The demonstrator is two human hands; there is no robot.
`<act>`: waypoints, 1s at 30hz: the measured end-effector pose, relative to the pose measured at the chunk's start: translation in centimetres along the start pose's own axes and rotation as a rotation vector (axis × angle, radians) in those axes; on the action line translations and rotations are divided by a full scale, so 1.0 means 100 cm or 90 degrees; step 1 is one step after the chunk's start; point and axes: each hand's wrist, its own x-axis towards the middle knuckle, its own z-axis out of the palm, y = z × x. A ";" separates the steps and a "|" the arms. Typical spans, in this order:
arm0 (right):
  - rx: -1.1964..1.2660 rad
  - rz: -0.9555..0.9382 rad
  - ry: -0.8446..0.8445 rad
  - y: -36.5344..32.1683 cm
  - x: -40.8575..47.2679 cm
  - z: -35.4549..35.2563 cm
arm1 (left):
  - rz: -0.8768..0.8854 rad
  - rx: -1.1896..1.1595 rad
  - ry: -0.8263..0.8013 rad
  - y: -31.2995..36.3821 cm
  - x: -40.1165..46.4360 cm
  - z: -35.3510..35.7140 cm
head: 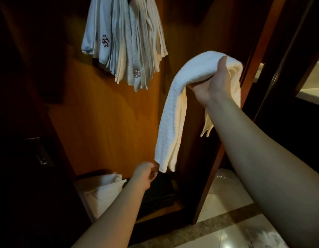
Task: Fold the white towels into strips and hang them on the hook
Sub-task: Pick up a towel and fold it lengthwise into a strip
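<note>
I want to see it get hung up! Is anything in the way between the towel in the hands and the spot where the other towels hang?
Nothing visible blocks the way. The folded towel drapes over the right hand, the left hand pinching its bottom end. Open air lies between it and the hanging towels up-left. The hook itself is hidden.

wooden door point(105, 122), door handle point(41, 154), tiled floor point(226, 230)

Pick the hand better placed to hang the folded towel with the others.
Right, most likely. The right hand is raised, with the towel draped over it, near the hung towels. The left hand is low, pinching only the towel's bottom end. The hook itself is out of view.
</note>
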 end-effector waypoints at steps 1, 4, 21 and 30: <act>-0.014 -0.006 -0.011 0.003 -0.001 0.008 | 0.026 0.019 0.044 0.005 -0.007 0.005; -0.071 -0.013 -0.048 0.011 -0.006 0.027 | 0.226 -0.083 0.040 0.026 -0.037 0.019; -0.156 -0.079 -0.080 0.015 -0.008 0.094 | 0.545 -0.423 -0.312 0.171 -0.129 0.053; -0.158 -0.078 0.059 0.004 0.000 0.083 | 0.513 -0.523 -0.181 0.235 -0.160 0.009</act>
